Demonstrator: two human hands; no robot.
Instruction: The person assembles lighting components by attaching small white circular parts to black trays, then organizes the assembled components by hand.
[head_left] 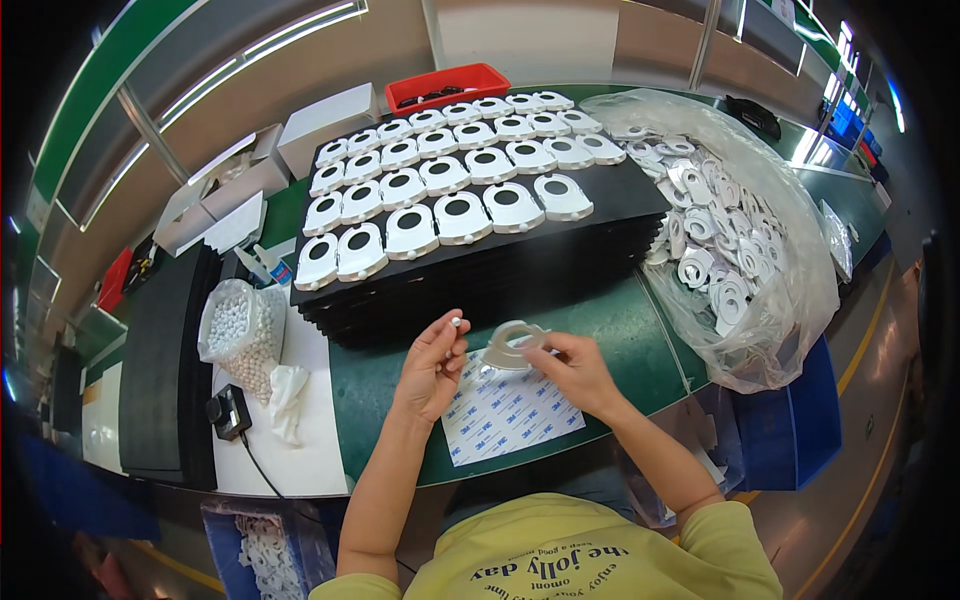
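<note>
A small white ball (456, 322) is pinched between the thumb and fingertip of my left hand (430, 370), whose other fingers are curled in. Opposite it, my right hand (578, 370) grips the edge of a white plastic plate with a large round hole (497, 352). The plate is tilted and apart from the ball. Both hands hover over a white sheet with blue print (510, 425) on the green table (375, 385). Beyond them, rows of similar white plates (410, 230) lie on a stack of black boards (590, 238); those in front show a small ball at their lower edge.
An open clear bag (790, 330) heaped with loose white plates (720, 240) sits on the right. On the left stand a bag of white balls (238, 335), a small black device (229, 412) with a cable and a glue bottle (272, 265). A red bin (450, 82) is behind the stack.
</note>
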